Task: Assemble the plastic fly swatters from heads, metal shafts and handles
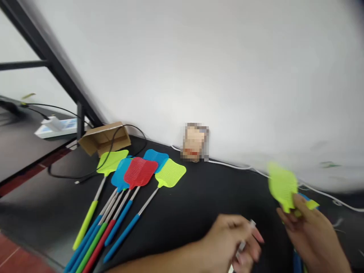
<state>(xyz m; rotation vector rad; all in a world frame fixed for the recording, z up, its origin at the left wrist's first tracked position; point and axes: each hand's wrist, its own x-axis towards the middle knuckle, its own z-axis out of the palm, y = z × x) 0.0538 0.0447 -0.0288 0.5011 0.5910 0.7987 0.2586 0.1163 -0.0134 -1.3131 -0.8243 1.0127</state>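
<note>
My left hand (236,239) is closed around a thin silver rod (241,247), which shows in short stretches between the blurred fingers. Off to the right, my right hand (313,227) pinches a yellow-green fly swatter head (283,185) near its narrow neck, holding it up before the wall. Bits of blue and yellow show behind that hand, partly hidden by it. On the black table to the left lie several fly swatters, among them a red one (140,172), a blue one (121,174) and a yellow-green one (170,173), fanned out with overlapping heads.
An open cardboard box (106,138) and a black cable (68,177) lie at the back left. A pixelated packet (195,143) leans on the wall, where a white cable (230,164) runs. A power strip (57,129) sits beyond the dark metal frame (61,81).
</note>
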